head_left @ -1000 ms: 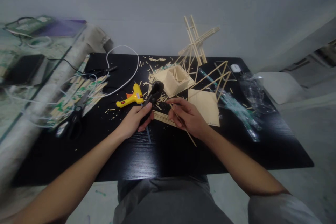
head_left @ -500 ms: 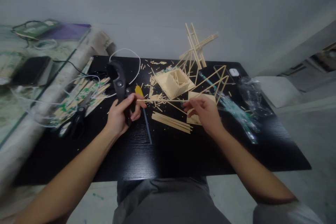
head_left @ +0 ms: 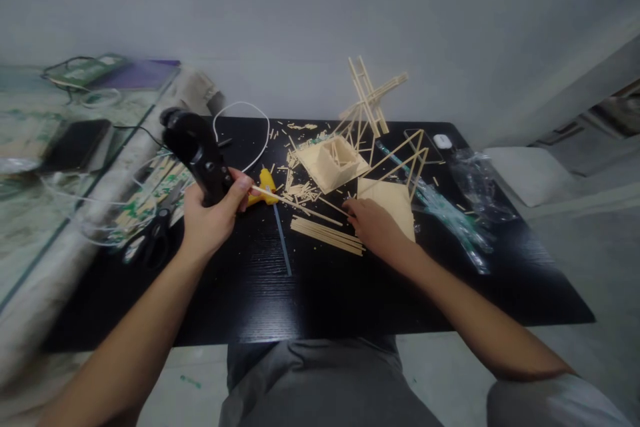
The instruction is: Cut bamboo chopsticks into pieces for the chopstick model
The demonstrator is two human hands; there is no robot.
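Observation:
My left hand [head_left: 213, 210] is closed around a black hand tool with a thick curved head [head_left: 193, 147]. Between its thumb and finger it also pinches a thin wooden stick [head_left: 305, 208], which slants down to the right. My right hand [head_left: 375, 223] is low over the table with its fingers drawn together, at the end of another thin stick [head_left: 333, 205]; whether they grip it is hidden. Beneath the held stick lies a row of wooden sticks [head_left: 327, 235]. A yellow glue gun [head_left: 267, 181] with a bluish glue stick [head_left: 283, 240] is beside my left hand.
A wooden stick structure [head_left: 367, 97] stands behind a hollow wooden block [head_left: 340, 163] on a square base. A flat wooden board [head_left: 390, 200] with a stick frame is at right. Scissors [head_left: 155, 233], plastic wrappers [head_left: 450, 220], a white cable [head_left: 267, 123] and scattered offcuts [head_left: 300, 192] lie around.
My left hand has moved left with the black tool and the stick. The stick's right end has left my right hand, which has lowered towards the table.

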